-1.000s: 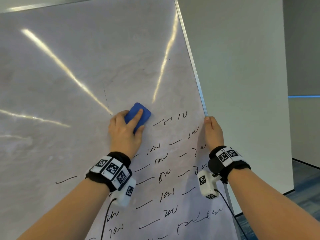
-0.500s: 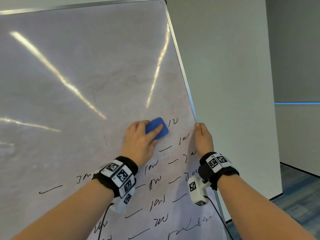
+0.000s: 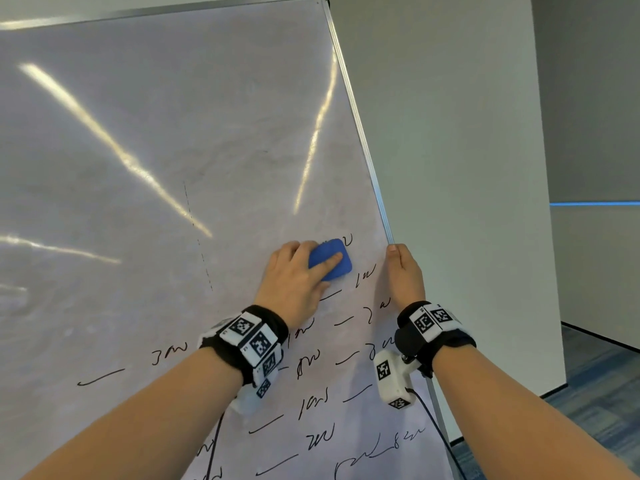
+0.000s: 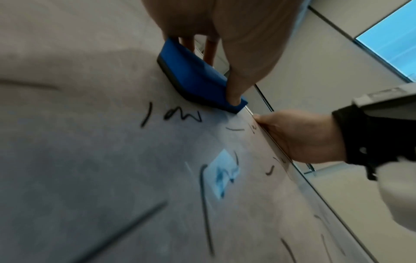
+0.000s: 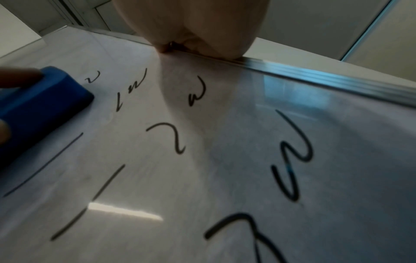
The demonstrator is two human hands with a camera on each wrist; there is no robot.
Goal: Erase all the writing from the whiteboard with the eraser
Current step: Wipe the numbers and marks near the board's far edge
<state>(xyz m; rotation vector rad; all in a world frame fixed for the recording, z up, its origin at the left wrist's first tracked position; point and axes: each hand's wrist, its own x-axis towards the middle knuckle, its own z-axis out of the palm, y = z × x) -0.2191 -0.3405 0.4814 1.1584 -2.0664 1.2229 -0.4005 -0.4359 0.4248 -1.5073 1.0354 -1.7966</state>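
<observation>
The head camera looks forward and a bit up along the board (image 3: pixel 173 168), from behind both arms. It sees the left hand (image 3: pixel 294 282) on the eraser (image 3: pixel 330 259) and the right hand (image 3: pixel 405 275) at the board's side edge.

The left wrist camera sits very close to the board (image 4: pixel 90 160). It looks along the left hand (image 4: pixel 225 26) to the eraser (image 4: pixel 193 74), and past it to the right hand (image 4: pixel 303 137).

The right wrist camera is also very close to the board (image 5: pixel 225 178). It looks along the right hand (image 5: pixel 198 23) at the edge, with the eraser (image 5: pixel 45 103) far to its left.

All three views share the eraser and the writing (image 3: pixel 365 273) next to it.
</observation>
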